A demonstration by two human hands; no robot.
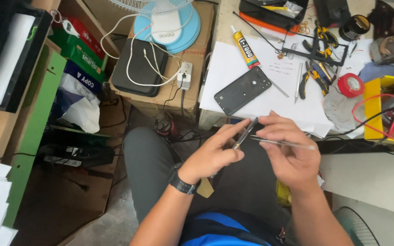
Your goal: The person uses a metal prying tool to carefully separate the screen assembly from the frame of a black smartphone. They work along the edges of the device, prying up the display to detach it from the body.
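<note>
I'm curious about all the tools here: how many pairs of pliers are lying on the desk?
2 that I can see. One pair of pliers lies near the desk's far edge beside the black frame; the other pair lies just nearer, left of the red tape roll. Clutter may hide more.

We see a black phone back cover (242, 90) on white paper (224, 68), near a yellow glue tube (246, 47), red tape roll (350, 84) and yellow-handled pliers (310, 75).

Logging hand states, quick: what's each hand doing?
Left hand: closed on thin dark tool.
Right hand: closed on thin clear strip.
</note>
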